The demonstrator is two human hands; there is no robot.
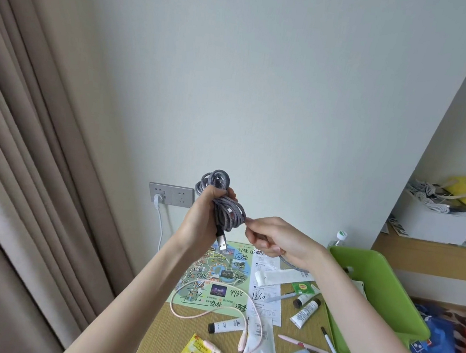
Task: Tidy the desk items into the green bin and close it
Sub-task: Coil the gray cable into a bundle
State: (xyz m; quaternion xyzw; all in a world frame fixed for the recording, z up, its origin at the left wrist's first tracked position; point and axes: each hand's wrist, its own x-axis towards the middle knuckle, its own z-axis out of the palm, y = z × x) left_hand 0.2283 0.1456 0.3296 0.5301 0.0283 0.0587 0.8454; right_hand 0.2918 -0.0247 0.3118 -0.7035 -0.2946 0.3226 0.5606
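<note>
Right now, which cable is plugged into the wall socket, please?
The thin white cable; the grey braided cable is held, the pink cable lies on the wooden desk.

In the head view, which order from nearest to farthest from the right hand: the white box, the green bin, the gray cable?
1. gray cable: held in the right hand, coil at its left.
2. green bin: on the desk, lower right.
3. white box: far right shelf.
</note>
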